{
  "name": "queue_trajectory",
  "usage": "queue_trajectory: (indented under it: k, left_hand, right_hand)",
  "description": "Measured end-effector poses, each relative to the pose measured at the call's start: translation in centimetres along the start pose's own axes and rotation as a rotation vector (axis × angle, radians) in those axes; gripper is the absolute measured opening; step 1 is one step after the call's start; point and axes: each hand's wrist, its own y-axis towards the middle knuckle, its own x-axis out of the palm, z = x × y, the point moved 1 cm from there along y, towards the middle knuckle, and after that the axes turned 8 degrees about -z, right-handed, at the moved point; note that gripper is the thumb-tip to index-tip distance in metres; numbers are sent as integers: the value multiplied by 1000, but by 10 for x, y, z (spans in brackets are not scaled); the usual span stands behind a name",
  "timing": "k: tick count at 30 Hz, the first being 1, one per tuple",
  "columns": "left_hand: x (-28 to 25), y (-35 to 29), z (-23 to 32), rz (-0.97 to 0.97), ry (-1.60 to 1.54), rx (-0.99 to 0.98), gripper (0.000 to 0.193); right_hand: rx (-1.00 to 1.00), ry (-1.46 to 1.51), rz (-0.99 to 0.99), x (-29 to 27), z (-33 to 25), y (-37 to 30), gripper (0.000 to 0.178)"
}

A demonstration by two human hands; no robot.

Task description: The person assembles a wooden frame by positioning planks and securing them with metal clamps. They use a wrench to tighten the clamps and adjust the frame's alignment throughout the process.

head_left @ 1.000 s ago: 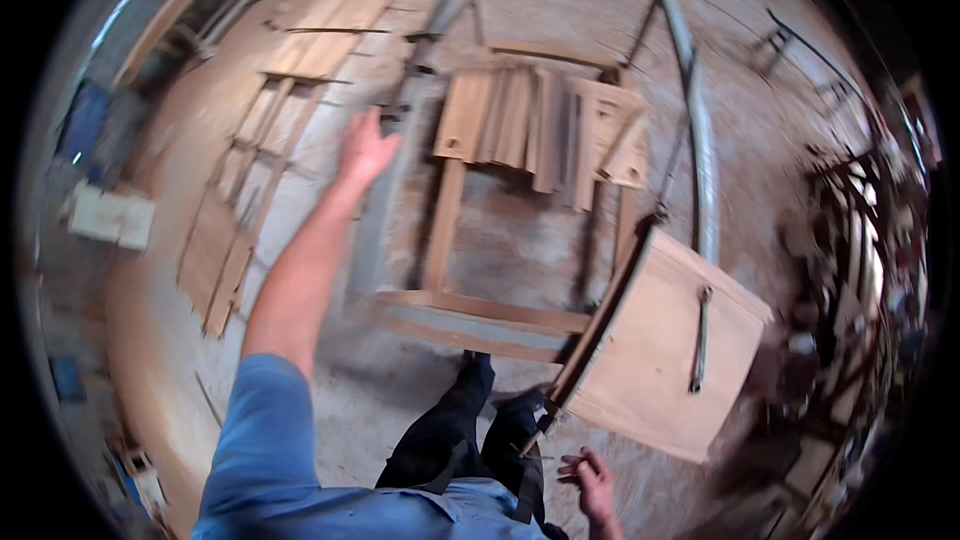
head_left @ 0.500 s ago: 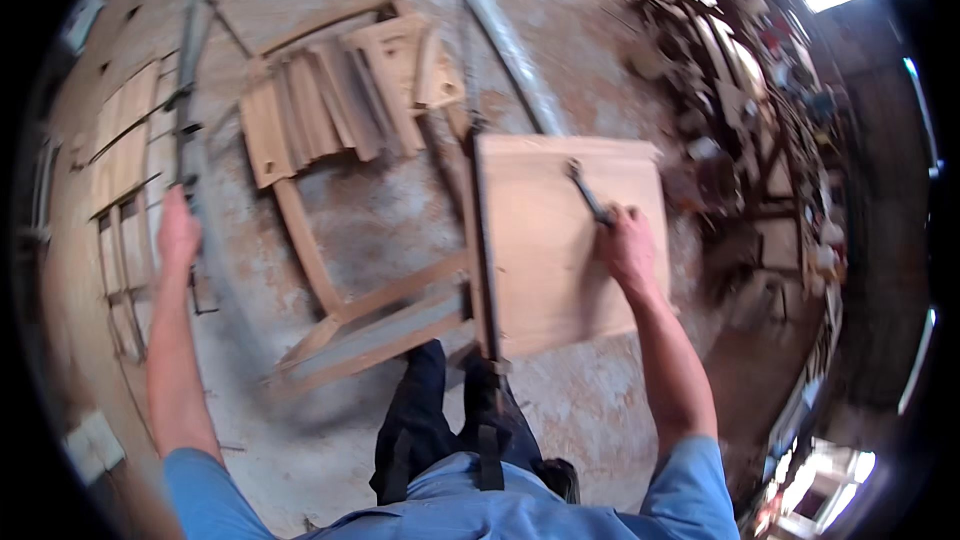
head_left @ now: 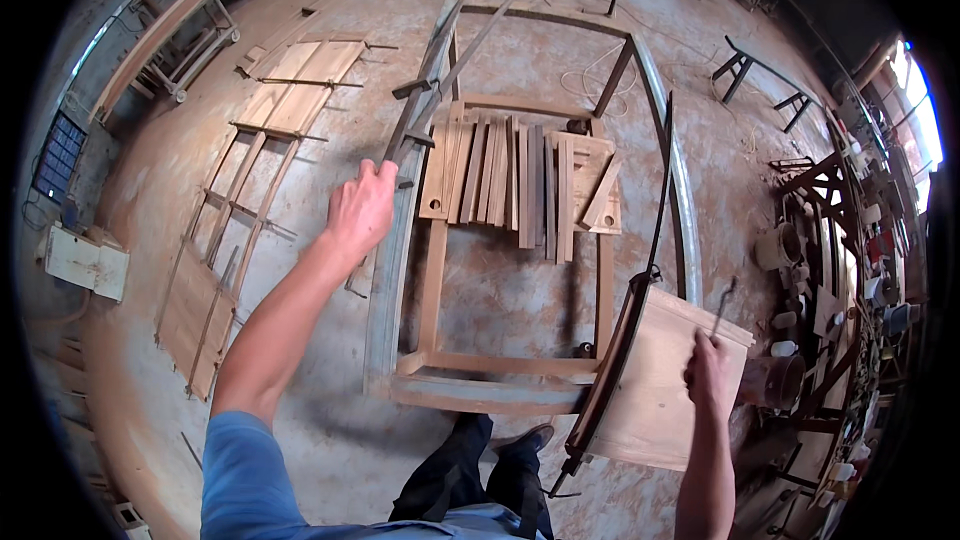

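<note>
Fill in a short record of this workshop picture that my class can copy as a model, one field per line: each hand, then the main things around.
Left hand: closed around a dark metal bar
Right hand: closed around a wrench
Wooden panel: behind the right hand in view; contact unclear
Grey frame: large, ahead of the person
Wooden strips: side by side, within the frame's outline
Left side: wooden boards with thin bars across them
Far right: a narrow dark bench on splayed legs
</note>
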Motion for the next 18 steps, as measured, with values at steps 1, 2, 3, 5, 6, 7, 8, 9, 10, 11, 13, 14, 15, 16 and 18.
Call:
queue_trajectory:
  k: [1, 2, 3, 5, 6, 7, 8, 9, 10, 11, 13, 14, 15, 16, 18]
  left_hand:
    - [-11, -7, 9, -4, -9, 20, 26]
    - [-20, -14, 20, -9, -12, 47, 26]
    - [-29, -22, 31, -6, -39, 59, 27]
    - [-47, -46, 45, -19, -45, 64, 25]
    - [-55, -61, 50, -33, -26, 59, 21]
    - [-64, -76, 58, -36, -62, 41, 22]
    - [-72, -93, 65, -45, -97, 23, 23]
    - [-73, -112, 70, -40, -95, 37, 25]
    - [-73, -127, 77, -33, -98, 59, 27]
    - [-72, -138, 85, -33, -125, 54, 29]
    - [-67, -154, 104, -54, -203, 33, 34]
    - [-68, -163, 107, -69, -239, -14, 37]
    - [-68, -169, 106, -80, -282, -56, 39]
    - [-66, -172, 103, -12, -238, -3, 41]
    - [-64, -174, 105, 10, -289, 11, 40]
  right_hand:
    - [-17, 98, -103, 11, -5, 6, 33]
    - [-51, 222, -273, 29, -9, 10, 37]
    - [-47, 204, -337, 50, -17, 11, 41]
    - [-160, 23, -412, 112, -50, 1, 39]
    - [-153, 36, -517, 140, -67, -6, 36]
    - [-143, 47, -618, 167, -83, -12, 36]
    - [-212, 62, -663, 194, -102, -27, 42]
    - [-227, -11, -750, 220, -115, -34, 43]
    - [-195, 29, -848, 241, -123, -36, 41]
    - [-225, 128, -902, 267, -130, -38, 38]
    - [-73, 454, -944, 318, -134, -29, 31]
    - [-2, 535, -986, 339, -143, -38, 29]
    - [66, 612, -1019, 354, -152, -45, 26]
    - [46, 630, -994, 371, -154, -35, 25]
    - [204, 785, -975, 390, -132, -12, 26]
